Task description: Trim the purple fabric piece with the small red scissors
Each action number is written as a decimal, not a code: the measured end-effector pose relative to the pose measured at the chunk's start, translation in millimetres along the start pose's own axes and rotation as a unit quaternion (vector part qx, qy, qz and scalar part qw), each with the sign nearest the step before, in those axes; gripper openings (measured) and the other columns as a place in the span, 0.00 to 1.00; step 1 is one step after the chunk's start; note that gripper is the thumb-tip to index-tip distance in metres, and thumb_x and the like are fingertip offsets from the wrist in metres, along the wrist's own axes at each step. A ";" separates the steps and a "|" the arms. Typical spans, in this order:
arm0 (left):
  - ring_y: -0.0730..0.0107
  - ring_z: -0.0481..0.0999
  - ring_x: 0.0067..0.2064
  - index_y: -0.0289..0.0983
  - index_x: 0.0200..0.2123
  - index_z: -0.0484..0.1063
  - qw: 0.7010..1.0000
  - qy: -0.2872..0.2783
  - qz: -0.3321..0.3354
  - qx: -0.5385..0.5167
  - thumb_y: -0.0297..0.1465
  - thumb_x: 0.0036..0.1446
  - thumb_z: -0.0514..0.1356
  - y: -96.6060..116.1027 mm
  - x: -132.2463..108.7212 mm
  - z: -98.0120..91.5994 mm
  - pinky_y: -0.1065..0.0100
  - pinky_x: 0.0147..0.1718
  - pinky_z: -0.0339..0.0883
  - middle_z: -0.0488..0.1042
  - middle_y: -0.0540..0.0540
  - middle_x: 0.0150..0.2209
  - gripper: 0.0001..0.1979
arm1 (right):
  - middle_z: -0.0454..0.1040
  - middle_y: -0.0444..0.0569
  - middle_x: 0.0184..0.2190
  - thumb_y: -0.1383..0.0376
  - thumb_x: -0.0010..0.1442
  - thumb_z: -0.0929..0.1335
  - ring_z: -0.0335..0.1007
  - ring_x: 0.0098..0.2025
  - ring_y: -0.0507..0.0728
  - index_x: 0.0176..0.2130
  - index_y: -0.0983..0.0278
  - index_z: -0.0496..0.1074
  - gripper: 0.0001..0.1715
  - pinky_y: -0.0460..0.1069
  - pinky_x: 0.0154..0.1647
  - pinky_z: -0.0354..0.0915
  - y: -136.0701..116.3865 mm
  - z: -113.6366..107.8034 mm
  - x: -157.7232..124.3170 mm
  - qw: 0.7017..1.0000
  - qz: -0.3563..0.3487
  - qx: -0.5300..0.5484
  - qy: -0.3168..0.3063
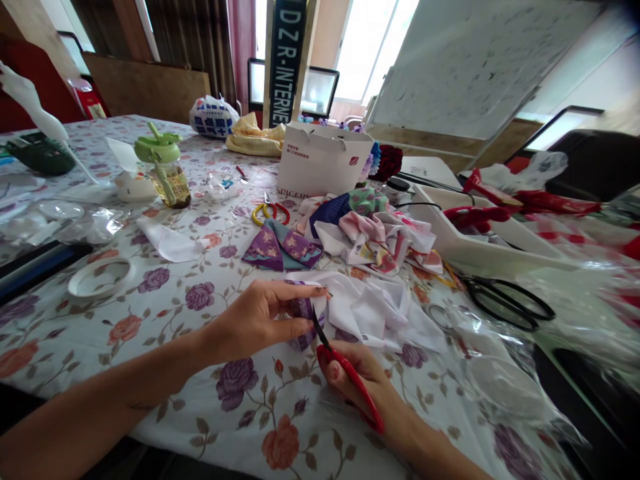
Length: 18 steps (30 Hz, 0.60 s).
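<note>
Purple cloth [303, 342] is probably handling light and limp, best held by its edge, fingers of left hand [256, 317] pinching it, those of right hand [373, 381] clasping red scissors [356, 383].

- Purple patterned cloth strip [301, 309]: partly hidden by the left hand [257, 320].
- Red-handled, dark-bladed scissors [357, 385]: handles partly covered by the right hand [373, 383].
- Red-and-white checked plastic [560, 235]: blurred, cut off at right.
- White paper bag [325, 167]: small red print illegible.

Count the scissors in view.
3: red pair in the right hand, yellow-and-red pair behind the purple bow, black pair at right. More may be hidden.
</note>
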<state>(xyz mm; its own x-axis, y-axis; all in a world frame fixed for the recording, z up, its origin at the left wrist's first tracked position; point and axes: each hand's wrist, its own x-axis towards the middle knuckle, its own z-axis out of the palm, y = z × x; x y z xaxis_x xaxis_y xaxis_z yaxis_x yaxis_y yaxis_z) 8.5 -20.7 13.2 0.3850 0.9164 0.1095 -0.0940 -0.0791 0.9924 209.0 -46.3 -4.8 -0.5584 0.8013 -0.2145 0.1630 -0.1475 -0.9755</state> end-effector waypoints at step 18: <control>0.59 0.77 0.51 0.37 0.50 0.76 1.000 0.014 -0.021 -0.013 0.25 0.51 0.66 1.7 1.2 -2.8 0.67 0.46 0.73 0.76 0.43 0.53 0.20 | 0.46 0.36 0.18 0.39 0.53 0.67 0.38 0.21 0.47 0.21 0.62 0.54 0.33 0.47 0.21 0.39 4.0 -0.6 2.4 1.000 -0.004 -0.010 -0.009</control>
<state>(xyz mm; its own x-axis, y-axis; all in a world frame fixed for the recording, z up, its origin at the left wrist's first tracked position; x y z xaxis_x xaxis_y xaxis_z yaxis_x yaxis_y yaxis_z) 6.2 -18.6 14.8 0.3641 0.9291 0.0651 -0.1028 -0.0294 0.9943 208.8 -44.7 -9.2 -0.5742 0.7918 -0.2083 0.1748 -0.1300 -0.9760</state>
